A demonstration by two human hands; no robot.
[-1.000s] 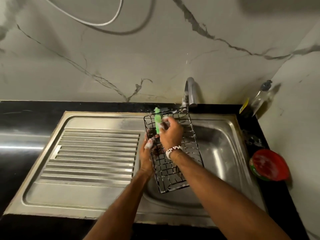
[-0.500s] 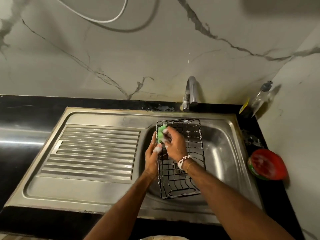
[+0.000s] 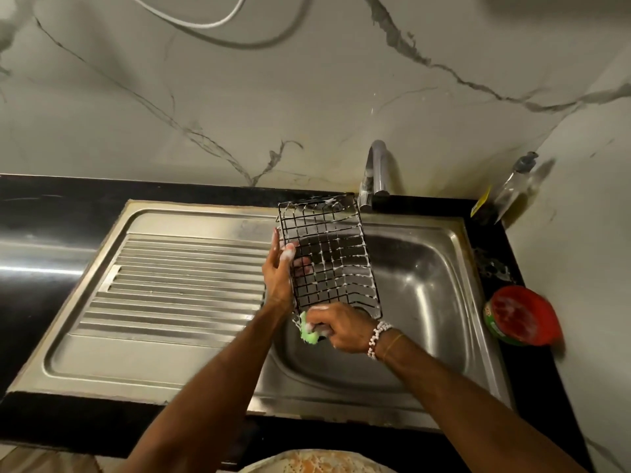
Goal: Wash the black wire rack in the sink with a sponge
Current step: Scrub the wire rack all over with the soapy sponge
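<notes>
The black wire rack (image 3: 329, 257) is held up over the steel sink (image 3: 426, 281), tilted, with white suds along its wires. My left hand (image 3: 280, 271) grips its left edge, fingers showing through the grid. My right hand (image 3: 336, 327), with a bead bracelet on the wrist, is closed on a green sponge (image 3: 309, 332) and presses it against the rack's near bottom edge. Foam covers both hands.
A ribbed steel drainboard (image 3: 177, 281) lies left of the basin. The tap (image 3: 375, 172) stands at the back, close to the rack's top corner. A red and green tub (image 3: 520, 315) and a clear bottle (image 3: 512, 186) sit on the black counter at right.
My right hand has brought the sponge down from the rack's top left to its near bottom edge. The rack has been lifted and tilted, its top now close to the tap.
</notes>
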